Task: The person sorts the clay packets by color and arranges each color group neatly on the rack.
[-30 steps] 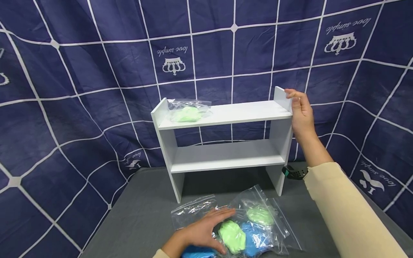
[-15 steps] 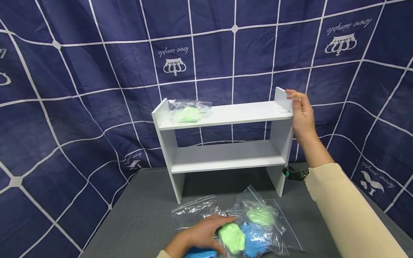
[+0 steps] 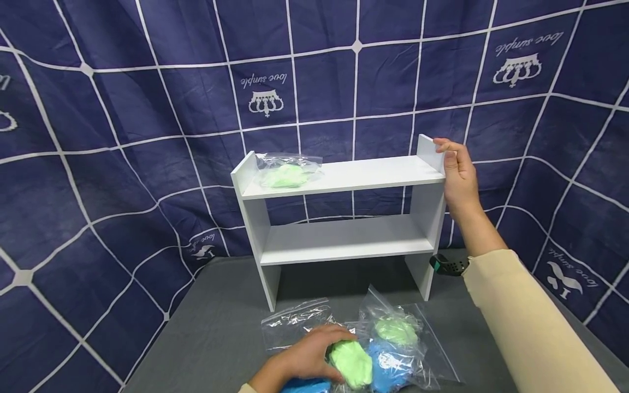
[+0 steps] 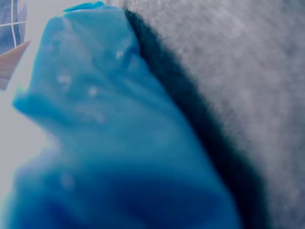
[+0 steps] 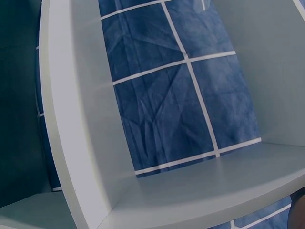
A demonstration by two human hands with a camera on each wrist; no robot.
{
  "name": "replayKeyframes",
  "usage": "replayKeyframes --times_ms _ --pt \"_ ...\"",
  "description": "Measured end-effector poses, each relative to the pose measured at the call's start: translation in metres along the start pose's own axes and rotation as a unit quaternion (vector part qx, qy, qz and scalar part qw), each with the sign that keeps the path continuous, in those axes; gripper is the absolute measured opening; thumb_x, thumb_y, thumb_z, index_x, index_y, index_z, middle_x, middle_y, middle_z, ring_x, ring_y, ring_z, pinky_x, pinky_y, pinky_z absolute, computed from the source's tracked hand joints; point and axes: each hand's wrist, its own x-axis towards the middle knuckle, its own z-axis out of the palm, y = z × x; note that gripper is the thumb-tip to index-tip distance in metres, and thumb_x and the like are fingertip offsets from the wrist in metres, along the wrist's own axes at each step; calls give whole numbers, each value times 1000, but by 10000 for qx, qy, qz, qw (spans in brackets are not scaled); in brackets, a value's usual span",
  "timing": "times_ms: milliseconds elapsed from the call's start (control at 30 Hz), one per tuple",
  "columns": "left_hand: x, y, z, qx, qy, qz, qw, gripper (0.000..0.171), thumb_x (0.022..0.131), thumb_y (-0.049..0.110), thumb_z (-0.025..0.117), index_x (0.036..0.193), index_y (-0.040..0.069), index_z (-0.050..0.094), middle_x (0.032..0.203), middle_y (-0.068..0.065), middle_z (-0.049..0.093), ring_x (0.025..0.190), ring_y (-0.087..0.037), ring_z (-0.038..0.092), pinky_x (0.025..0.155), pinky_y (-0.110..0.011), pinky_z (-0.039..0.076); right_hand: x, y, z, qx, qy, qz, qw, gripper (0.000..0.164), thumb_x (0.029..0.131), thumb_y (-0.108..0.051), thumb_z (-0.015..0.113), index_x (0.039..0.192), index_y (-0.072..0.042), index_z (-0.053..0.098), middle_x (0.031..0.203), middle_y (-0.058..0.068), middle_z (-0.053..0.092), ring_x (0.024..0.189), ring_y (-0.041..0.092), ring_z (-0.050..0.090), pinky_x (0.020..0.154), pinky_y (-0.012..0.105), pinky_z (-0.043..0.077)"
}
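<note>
My left hand [image 3: 314, 352] grips a light green, soft-looking lump [image 3: 351, 364] in a clear zip bag, with thumb and fingers on opposite sides of it. Beneath that wrist lies a blue bundle [image 3: 306, 386], which fills most of the left wrist view as a shiny blue surface [image 4: 105, 114]. My right hand [image 3: 460, 177] holds the upper end of the right side panel of a white two-tier shelf [image 3: 344, 238], its fingertips over the panel's edge. In the right wrist view the shelf's boards and side panel [image 5: 167, 195] show close up.
Right of the left hand lie another bagged green lump [image 3: 397, 331] and a blue bagged one [image 3: 389, 364]. A clear bag's flap [image 3: 295, 325] spreads behind the hand. One bagged green lump [image 3: 286, 175] sits on the shelf's top left. A blue checked curtain [image 3: 147, 109] hangs behind.
The left hand's fingers have closed in around the green lump, shifting it slightly left. The clear bag flap to its right has sunk and moved left. The right hand stays on the shelf.
</note>
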Motion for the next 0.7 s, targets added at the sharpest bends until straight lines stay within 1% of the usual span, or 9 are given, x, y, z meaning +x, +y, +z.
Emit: replayKeyframes --times_ms 100,233,367,533,700 --pt "1 2 -1 -75 255 20 9996 73 73 38 89 138 22 58 133 8 62 123 -10 57 102 -31 48 -1 -1 0 -6 12 -30 10000 26 107 -26 38 110 -12 59 141 -5 57 140 12 42 109 25 30" --pt "1 5 -3 -432 393 -17 9983 73 75 36 88 139 19 57 133 6 59 120 -9 58 97 -25 50 -2 -2 1 -9 -3 -35 10000 26 106 -27 38 110 -12 59 140 -6 57 139 11 42 109 25 30" --pt "0 8 -7 -794 512 -102 9955 74 76 35 87 140 15 56 134 5 57 120 -8 57 97 -24 50 -3 -1 2 -4 -6 23 10000 25 107 -27 38 109 -14 59 140 -6 57 139 11 42 108 25 30" --pt "1 12 -17 -943 751 -153 9926 75 75 32 88 140 14 56 136 3 55 122 -12 56 101 -29 50 -1 2 3 37 40 -10 10000 25 107 -24 38 109 -10 59 140 -5 58 139 12 43 108 24 31" --pt "5 20 -33 -987 926 -137 9907 76 75 32 88 141 15 55 140 4 55 126 -16 57 105 -34 50 2 1 2 120 74 -59 9999 25 107 -23 39 109 -9 59 139 -4 59 139 13 44 109 24 30"
